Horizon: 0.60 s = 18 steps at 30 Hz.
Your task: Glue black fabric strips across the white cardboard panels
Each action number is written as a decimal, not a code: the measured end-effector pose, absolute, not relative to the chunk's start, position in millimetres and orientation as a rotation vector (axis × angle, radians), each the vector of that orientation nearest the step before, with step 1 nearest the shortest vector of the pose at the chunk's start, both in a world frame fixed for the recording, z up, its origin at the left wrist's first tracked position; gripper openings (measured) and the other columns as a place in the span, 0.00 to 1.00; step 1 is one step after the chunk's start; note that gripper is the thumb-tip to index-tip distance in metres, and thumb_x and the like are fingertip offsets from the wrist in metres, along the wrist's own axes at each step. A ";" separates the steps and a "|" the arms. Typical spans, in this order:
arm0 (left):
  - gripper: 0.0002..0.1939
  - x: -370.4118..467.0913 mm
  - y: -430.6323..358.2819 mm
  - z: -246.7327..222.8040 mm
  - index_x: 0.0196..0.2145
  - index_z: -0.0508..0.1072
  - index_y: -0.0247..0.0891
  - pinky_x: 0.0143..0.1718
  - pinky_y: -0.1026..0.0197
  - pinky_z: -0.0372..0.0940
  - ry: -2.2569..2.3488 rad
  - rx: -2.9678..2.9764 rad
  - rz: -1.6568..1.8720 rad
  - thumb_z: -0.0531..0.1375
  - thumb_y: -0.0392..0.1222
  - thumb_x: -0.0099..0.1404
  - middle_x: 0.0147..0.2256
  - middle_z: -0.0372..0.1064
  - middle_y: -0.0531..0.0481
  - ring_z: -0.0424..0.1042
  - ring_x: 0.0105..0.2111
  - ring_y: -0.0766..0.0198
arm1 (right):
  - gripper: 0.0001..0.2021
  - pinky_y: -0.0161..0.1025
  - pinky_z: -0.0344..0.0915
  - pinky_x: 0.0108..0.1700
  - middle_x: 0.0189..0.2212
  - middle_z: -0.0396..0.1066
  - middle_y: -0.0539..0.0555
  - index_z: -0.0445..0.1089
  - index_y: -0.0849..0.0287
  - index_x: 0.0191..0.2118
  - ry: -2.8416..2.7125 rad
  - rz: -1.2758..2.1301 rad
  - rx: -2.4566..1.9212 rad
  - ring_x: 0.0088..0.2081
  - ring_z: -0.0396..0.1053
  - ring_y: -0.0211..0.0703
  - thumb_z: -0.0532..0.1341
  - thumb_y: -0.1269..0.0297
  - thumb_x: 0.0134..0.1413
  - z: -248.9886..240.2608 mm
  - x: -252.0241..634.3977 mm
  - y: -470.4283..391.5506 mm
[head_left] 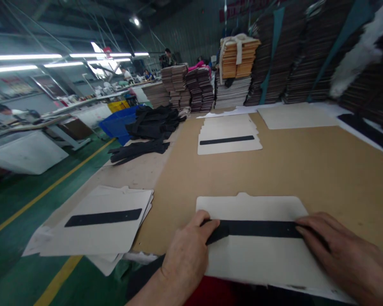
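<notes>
Black strip (255, 228) on white card (258, 259), L hand (187, 255) & R hand (347, 255) flat on ends

There is one view, from a camera worn on the person's head. It looks forward and down across the tabletop (306, 170), from its near edge. The two hands, left hand (187, 255) and right hand (347, 255), sit close at the bottom of the frame. The far stacks (239, 68) and the aisle floor (25, 199) to the left lie well away. The wide lens bends lines at the edges.
</notes>
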<state>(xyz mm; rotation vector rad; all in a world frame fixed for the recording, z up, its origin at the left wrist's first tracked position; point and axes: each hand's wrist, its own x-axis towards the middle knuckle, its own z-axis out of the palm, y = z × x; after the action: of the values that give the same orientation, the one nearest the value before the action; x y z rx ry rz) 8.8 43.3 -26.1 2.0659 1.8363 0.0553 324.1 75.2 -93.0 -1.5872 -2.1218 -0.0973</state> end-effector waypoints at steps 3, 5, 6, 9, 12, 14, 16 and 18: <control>0.43 13.1 37.9 -28.2 0.62 0.61 0.53 0.42 0.59 0.73 1.820 2.279 -0.252 0.47 0.19 0.53 0.60 0.62 0.51 0.76 0.41 0.60 | 0.24 0.38 0.73 0.25 0.46 0.74 0.53 0.69 0.51 0.52 -2.362 -0.376 -1.410 0.31 0.76 0.43 0.50 0.76 0.52 -76.5 313.6 61.6; 0.45 14.4 34.3 -27.4 0.66 0.55 0.53 0.40 0.54 0.75 1.794 2.391 -0.389 0.45 0.18 0.54 0.64 0.57 0.48 0.76 0.42 0.56 | 0.34 0.35 0.72 0.23 0.47 0.74 0.54 0.68 0.51 0.56 -2.478 -0.545 -1.348 0.31 0.76 0.43 0.50 0.82 0.43 -68.3 305.7 52.3; 0.46 14.7 33.0 -26.0 0.66 0.52 0.52 0.39 0.53 0.75 1.777 2.424 -0.437 0.45 0.18 0.54 0.65 0.55 0.47 0.76 0.42 0.55 | 0.36 0.34 0.72 0.22 0.46 0.74 0.55 0.68 0.50 0.56 -2.517 -0.611 -1.348 0.30 0.76 0.43 0.51 0.84 0.40 -65.9 302.4 48.7; 0.45 15.8 32.3 -18.6 0.67 0.52 0.50 0.39 0.50 0.76 1.755 2.430 -0.535 0.45 0.18 0.55 0.67 0.52 0.46 0.77 0.43 0.53 | 0.38 0.33 0.70 0.19 0.45 0.74 0.55 0.69 0.51 0.56 -2.564 -0.706 -1.418 0.28 0.74 0.43 0.53 0.85 0.36 -65.6 297.5 43.3; 0.43 16.4 33.5 -11.4 0.66 0.54 0.47 0.43 0.49 0.76 1.735 2.407 -0.511 0.45 0.19 0.55 0.67 0.52 0.48 0.76 0.46 0.53 | 0.36 0.33 0.72 0.21 0.46 0.73 0.55 0.68 0.53 0.57 -2.595 -0.653 -1.461 0.27 0.75 0.41 0.55 0.85 0.39 -69.7 300.8 44.1; 0.43 15.9 32.9 -10.2 0.66 0.54 0.45 0.45 0.48 0.75 1.732 2.382 -0.467 0.45 0.19 0.55 0.67 0.51 0.49 0.75 0.48 0.53 | 0.34 0.33 0.73 0.23 0.48 0.73 0.55 0.68 0.54 0.57 -2.606 -0.608 -1.478 0.29 0.75 0.40 0.54 0.84 0.42 -71.9 304.7 45.2; 0.42 14.5 30.8 -11.9 0.66 0.54 0.44 0.47 0.46 0.74 1.745 2.347 -0.429 0.47 0.20 0.55 0.67 0.50 0.49 0.75 0.49 0.52 | 0.32 0.33 0.74 0.26 0.51 0.72 0.55 0.68 0.56 0.56 -2.599 -0.602 -1.496 0.30 0.76 0.40 0.53 0.84 0.44 -72.3 307.4 45.7; 0.35 12.5 28.0 -14.4 0.65 0.56 0.41 0.50 0.44 0.72 1.763 2.341 -0.350 0.50 0.26 0.61 0.67 0.51 0.46 0.73 0.51 0.50 | 0.31 0.36 0.76 0.30 0.51 0.72 0.58 0.69 0.59 0.55 -2.600 -0.631 -1.480 0.35 0.76 0.44 0.54 0.85 0.44 -70.5 307.6 45.1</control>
<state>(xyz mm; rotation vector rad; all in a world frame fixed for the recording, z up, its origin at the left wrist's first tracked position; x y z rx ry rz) 12.5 28.0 -14.4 2.3407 1.7627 -0.3496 307.6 45.1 -70.5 -1.4803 -2.6003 -0.6308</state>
